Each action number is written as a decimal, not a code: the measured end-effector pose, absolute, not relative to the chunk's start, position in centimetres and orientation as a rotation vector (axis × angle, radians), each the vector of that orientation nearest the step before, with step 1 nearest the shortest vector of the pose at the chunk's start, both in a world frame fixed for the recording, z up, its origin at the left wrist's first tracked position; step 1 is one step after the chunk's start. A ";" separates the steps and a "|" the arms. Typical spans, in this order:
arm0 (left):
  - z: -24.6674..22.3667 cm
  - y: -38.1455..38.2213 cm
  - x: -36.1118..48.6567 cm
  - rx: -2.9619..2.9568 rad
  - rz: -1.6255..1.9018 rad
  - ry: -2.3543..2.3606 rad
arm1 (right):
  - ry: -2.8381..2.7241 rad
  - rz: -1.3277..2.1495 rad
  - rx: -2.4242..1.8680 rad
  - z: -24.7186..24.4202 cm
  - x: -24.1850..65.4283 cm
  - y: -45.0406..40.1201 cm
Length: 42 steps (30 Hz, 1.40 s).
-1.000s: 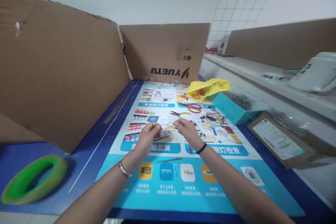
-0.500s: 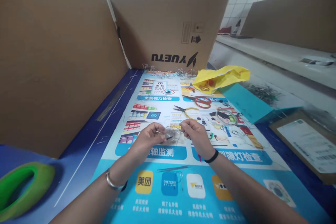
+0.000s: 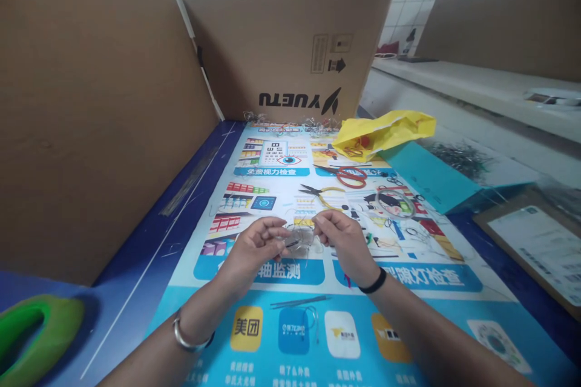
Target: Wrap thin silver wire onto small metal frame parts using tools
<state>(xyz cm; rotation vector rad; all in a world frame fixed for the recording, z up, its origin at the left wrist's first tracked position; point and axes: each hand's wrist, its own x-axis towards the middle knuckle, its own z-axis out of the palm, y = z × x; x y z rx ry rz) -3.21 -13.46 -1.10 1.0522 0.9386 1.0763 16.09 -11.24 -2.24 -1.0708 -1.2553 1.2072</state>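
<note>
Over the middle of the printed sheet, my left hand (image 3: 258, 246) pinches fine, pale wire (image 3: 299, 240) between thumb and fingers. A short dark piece shows beside its fingertips. My right hand (image 3: 344, 239) is closed in a pinch on the same fine wire, to the right. Thin loops of the wire spread between the two hands; their exact shape is too faint to tell. Just beyond the hands lie pliers (image 3: 333, 196) with yellow handles, their jaws to the left. Red-handled scissors (image 3: 353, 177) lie farther back. Nearer me are thin grey rods (image 3: 299, 302) and a small wire loop.
A coil of wire (image 3: 396, 203) lies right of the pliers. Behind it are a yellow bag (image 3: 385, 132) and a turquoise tray (image 3: 431, 178) by a heap of wire bits (image 3: 460, 160). Cardboard walls (image 3: 290, 42) stand left and behind. Green tape (image 3: 59, 326) lies front left.
My left fingers have shifted slightly on the wire, and the wire loops have moved a little. Both hands remain close together. The whole view has shifted slightly.
</note>
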 end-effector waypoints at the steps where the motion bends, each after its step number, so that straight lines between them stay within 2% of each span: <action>1: -1.1 -13.5 -3.2 1.051 1.074 0.944 | -1.255 1.200 -1.074 -2.2 16.1 -11.3; 42: -0.3 -14.4 -2.7 1.006 1.017 0.983 | -1.283 1.190 -1.134 -1.5 15.9 -12.0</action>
